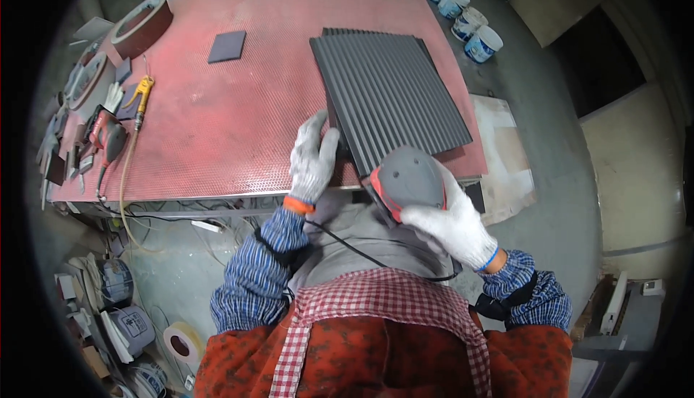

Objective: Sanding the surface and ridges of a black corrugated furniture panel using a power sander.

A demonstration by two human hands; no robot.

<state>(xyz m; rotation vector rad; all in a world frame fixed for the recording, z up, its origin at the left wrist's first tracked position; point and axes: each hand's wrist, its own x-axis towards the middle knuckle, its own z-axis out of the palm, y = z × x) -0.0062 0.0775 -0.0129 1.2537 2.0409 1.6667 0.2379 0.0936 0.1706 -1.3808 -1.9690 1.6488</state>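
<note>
Sander (407,177) under right hand (452,224) at ribbed panel's (390,94) near edge, left hand (312,158) alongside.

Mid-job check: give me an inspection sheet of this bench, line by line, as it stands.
Surface: red textured bench top, dusty.
Job's things: dark grey ribbed panel stacked on others near the front right corner; grey sander at its near edge.
Clutter: small dark square pad; tape roll; yellow air tool; red tool at left edge.
Grips: left hand, gloved, pressing the panel's left edge; right hand, gloved, closed on the sander.
Cables: black cord from the sander across the apron; tan hose over the front edge.
Surroundings: white tubs on the floor beyond; buckets lower left.
</note>
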